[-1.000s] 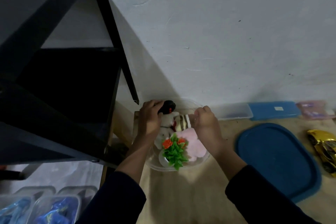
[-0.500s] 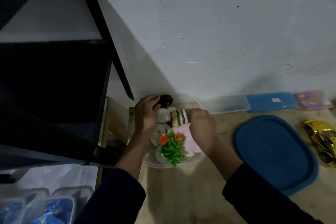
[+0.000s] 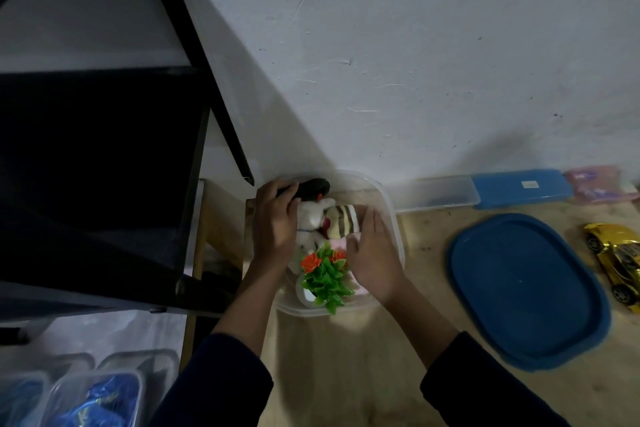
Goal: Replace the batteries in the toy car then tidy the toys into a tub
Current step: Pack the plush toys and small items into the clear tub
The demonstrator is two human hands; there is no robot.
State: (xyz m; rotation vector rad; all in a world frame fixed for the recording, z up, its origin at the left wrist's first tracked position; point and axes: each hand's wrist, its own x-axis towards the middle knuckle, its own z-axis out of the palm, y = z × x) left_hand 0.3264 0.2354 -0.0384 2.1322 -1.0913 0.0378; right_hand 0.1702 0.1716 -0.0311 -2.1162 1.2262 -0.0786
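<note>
A clear plastic tub [image 3: 388, 204] stands on the wooden table against the wall. It holds a white plush toy [image 3: 311, 215], a striped soft toy [image 3: 343, 218], a pink soft item [image 3: 337, 244] and a plastic plant with orange flowers [image 3: 325, 274]. My left hand [image 3: 275, 222] grips a black object [image 3: 313, 188] at the tub's far left rim. My right hand [image 3: 372, 253] lies with straight fingers on the toys inside the tub. The gold toy car [image 3: 616, 260] sits at the far right, away from both hands.
The tub's blue lid [image 3: 526, 291] lies on the table to the right. A clear long box [image 3: 433, 192], a blue box [image 3: 523, 186] and a pink packet [image 3: 599, 182] line the wall. A black shelf frame [image 3: 104, 166] looms left. Bins with blue contents [image 3: 93, 402] sit below.
My right hand has flattened and slid down over the toys, uncovering the striped toy. My left hand keeps its hold on the black object at the tub's rim.
</note>
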